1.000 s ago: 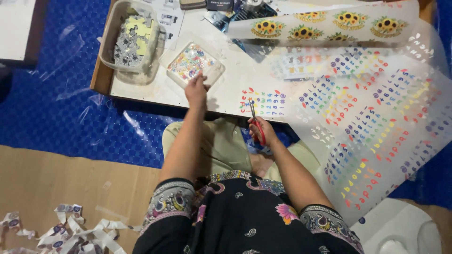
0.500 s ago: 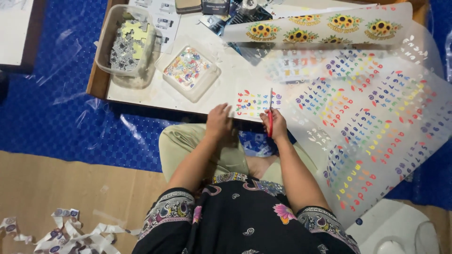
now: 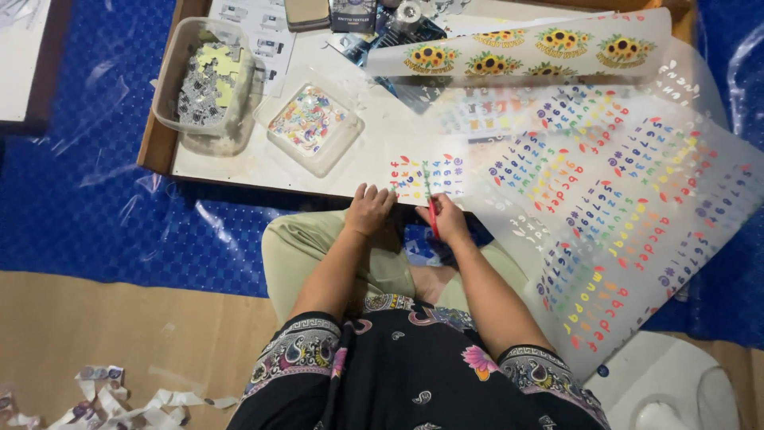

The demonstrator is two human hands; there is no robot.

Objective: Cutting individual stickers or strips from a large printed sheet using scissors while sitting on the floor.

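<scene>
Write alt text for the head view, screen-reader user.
Seen from above, a seated person cuts a small sheet of colourful stickers with red-handled scissors in the right hand, the left hand steadying its edge. On the low board sit two plastic tubs; large sticker sheets spread to the right.

A dark box [image 3: 352, 13] and a tan box [image 3: 306, 11] sit at the table's far edge, beside white printed sheets [image 3: 253, 32].
</scene>
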